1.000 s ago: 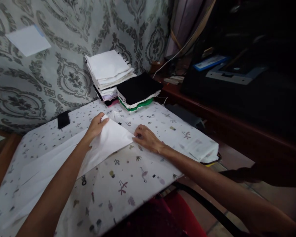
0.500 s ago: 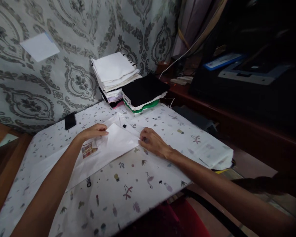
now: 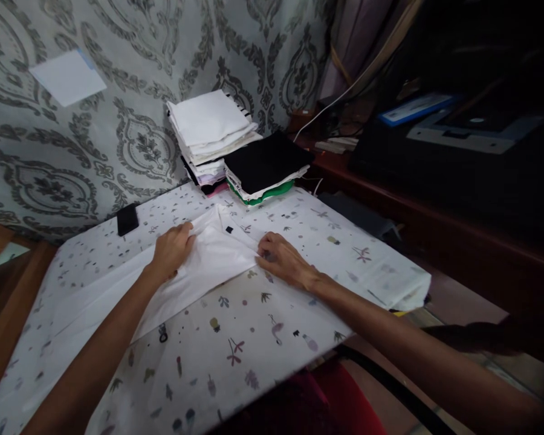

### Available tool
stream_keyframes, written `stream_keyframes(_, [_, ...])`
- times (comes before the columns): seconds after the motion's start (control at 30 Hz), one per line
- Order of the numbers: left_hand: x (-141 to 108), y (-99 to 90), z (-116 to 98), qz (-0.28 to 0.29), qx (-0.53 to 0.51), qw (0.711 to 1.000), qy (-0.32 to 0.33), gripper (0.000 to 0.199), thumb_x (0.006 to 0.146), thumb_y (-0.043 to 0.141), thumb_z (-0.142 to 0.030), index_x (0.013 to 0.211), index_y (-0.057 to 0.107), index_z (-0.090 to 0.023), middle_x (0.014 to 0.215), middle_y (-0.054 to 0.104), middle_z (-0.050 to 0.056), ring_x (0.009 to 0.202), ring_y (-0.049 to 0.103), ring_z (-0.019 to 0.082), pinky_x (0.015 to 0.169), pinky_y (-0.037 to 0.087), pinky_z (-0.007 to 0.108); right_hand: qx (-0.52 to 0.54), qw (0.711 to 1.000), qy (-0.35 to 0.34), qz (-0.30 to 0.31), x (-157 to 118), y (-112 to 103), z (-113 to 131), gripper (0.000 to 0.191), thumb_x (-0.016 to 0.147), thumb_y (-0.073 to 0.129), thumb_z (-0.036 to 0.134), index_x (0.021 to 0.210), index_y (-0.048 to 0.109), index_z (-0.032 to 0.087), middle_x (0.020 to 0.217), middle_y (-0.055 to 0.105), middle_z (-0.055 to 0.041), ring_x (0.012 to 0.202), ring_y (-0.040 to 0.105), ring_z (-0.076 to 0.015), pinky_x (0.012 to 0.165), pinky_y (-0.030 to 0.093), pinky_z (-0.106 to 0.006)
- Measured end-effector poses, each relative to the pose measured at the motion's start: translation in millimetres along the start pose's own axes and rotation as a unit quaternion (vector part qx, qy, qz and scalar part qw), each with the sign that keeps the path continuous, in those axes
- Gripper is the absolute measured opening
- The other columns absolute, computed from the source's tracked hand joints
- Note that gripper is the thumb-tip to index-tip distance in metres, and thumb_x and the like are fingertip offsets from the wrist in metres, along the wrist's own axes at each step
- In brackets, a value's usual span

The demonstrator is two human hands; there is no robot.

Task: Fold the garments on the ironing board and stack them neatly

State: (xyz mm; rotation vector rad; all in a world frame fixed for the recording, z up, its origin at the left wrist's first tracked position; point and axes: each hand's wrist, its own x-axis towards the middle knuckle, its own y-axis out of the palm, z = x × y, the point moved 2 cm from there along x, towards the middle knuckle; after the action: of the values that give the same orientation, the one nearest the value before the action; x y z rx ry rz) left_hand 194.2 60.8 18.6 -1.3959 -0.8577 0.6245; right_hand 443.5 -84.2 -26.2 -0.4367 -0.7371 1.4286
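A white T-shirt lies partly folded on the tablecloth, with a small black label at its neck. My left hand is on the shirt's upper left part, its fingers bent and closed on the cloth; the fingertips are partly hidden. At the right edge of the shirt, my right hand pinches the fabric between thumb and curled fingers.
Behind the shirt stand a tall stack of folded white clothes and a lower stack topped with black cloth. A black phone rests by the patterned wall. To the right is a dark wooden desk.
My left hand has turned over and pressed onto the shirt, now covering the plaid patch that showed before. The cloth under it has wrinkled. My right hand keeps its place at the edge.
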Motion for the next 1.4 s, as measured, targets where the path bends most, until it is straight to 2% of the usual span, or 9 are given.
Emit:
stream_keyframes(0.07, [-3.6, 2.4, -12.1, -0.028, -0.029, 0.998, 0.056, 0.033, 0.097, 0.040, -0.034, 0.123, 0.058, -0.021, 0.120, 0.067, 0.012, 0.114, 0.060, 0.028, 0.097, 0.046, 0.040, 0.010, 1.000, 0.005, -0.003, 0.3, -0.9, -0.3, 0.010, 0.084, 0.059, 0.019, 0.075, 0.061, 0.021, 0.099, 0.060, -0.0077, 0.096, 0.058, -0.0233, 0.089, 0.049, -0.041])
stream_keyframes(0.2, [-9.6, 26.6, -26.5, 0.058, -0.096, 0.985, 0.131, 0.052, 0.101, 0.034, -0.045, 0.146, 0.043, -0.021, 0.155, 0.045, 0.011, 0.143, 0.040, 0.027, 0.118, 0.030, 0.044, 0.020, 1.000, 0.022, 0.007, -1.4, -4.8, 0.8, 0.009, 0.086, 0.059, 0.022, 0.078, 0.063, 0.020, 0.106, 0.060, -0.0087, 0.101, 0.058, -0.0240, 0.091, 0.049, -0.041])
stream_keyframes(0.43, [-14.4, 47.6, -25.9, 0.077, -0.112, 0.983, 0.119, 0.058, 0.101, 0.032, -0.048, 0.150, 0.039, -0.019, 0.163, 0.033, 0.011, 0.152, 0.025, 0.025, 0.124, 0.019, 0.046, 0.011, 0.999, 0.024, 0.033, -3.8, -7.7, 1.0, 0.005, 0.081, 0.064, 0.019, 0.086, 0.063, 0.020, 0.112, 0.056, -0.0087, 0.106, 0.056, -0.0250, 0.094, 0.048, -0.042])
stream_keyframes(0.57, [-14.4, 36.6, -17.2, -0.022, -0.206, 0.975, 0.077, 0.048, 0.097, 0.039, -0.042, 0.136, 0.051, -0.017, 0.148, 0.051, 0.015, 0.137, 0.046, 0.025, 0.115, 0.036, 0.043, 0.013, 0.999, 0.022, 0.020, -2.9, -6.5, -1.2, 0.005, 0.085, 0.059, 0.018, 0.082, 0.062, 0.020, 0.109, 0.058, -0.0083, 0.102, 0.057, -0.0238, 0.091, 0.049, -0.041])
stream_keyframes(0.67, [-12.6, 27.7, 7.6, -0.060, -0.293, 0.953, -0.047, 0.034, 0.093, 0.041, -0.036, 0.116, 0.059, -0.019, 0.115, 0.067, 0.011, 0.105, 0.064, 0.023, 0.094, 0.050, 0.039, 0.018, 1.000, 0.009, 0.016, -2.7, -6.2, -1.6, 0.009, 0.088, 0.056, 0.021, 0.081, 0.063, 0.021, 0.107, 0.059, -0.0084, 0.099, 0.058, -0.0233, 0.089, 0.049, -0.041])
stream_keyframes(0.83, [-17.5, 13.7, 46.4, 0.035, -0.324, 0.932, -0.159, 0.019, 0.083, 0.048, -0.034, 0.080, 0.060, -0.020, 0.068, 0.063, 0.001, 0.064, 0.058, 0.016, 0.062, 0.046, 0.028, 0.009, 1.000, 0.004, 0.004, -1.3, -3.8, -2.2, 0.012, 0.088, 0.055, 0.023, 0.080, 0.064, 0.021, 0.103, 0.061, -0.0082, 0.096, 0.059, -0.0239, 0.087, 0.050, -0.041])
stream_keyframes(0.97, [-30.2, 2.0, 43.3, 0.102, -0.230, 0.958, -0.140, 0.022, 0.079, 0.058, -0.043, 0.073, 0.058, -0.022, 0.060, 0.060, -0.001, 0.050, 0.052, 0.014, 0.050, 0.037, 0.026, -0.002, 1.000, 0.010, 0.001, -0.1, -1.4, -1.7, 0.013, 0.088, 0.056, 0.025, 0.079, 0.064, 0.021, 0.102, 0.061, -0.0081, 0.094, 0.059, -0.0238, 0.083, 0.051, -0.041])
stream_keyframes(1.1, [-41.7, 0.9, 36.5, 0.193, -0.247, 0.933, -0.177, 0.016, 0.079, 0.059, -0.036, 0.075, 0.051, -0.023, 0.046, 0.053, -0.005, 0.034, 0.045, 0.013, 0.040, 0.030, 0.024, -0.008, 1.000, 0.019, 0.001, 0.1, -1.5, 0.1, 0.013, 0.087, 0.057, 0.025, 0.078, 0.064, 0.021, 0.103, 0.061, -0.0076, 0.094, 0.060, -0.0227, 0.085, 0.050, -0.039])
stream_keyframes(1.4, [-45.2, 4.6, 45.2, 0.191, -0.239, 0.934, -0.185, 0.011, 0.080, 0.057, -0.031, 0.077, 0.051, -0.023, 0.047, 0.054, -0.005, 0.034, 0.046, 0.012, 0.040, 0.032, 0.023, 0.000, 1.000, 0.023, -0.017, -0.1, -1.4, 0.5, 0.009, 0.084, 0.058, 0.019, 0.075, 0.060, 0.021, 0.098, 0.061, -0.0058, 0.090, 0.059, -0.0201, 0.083, 0.049, -0.036])
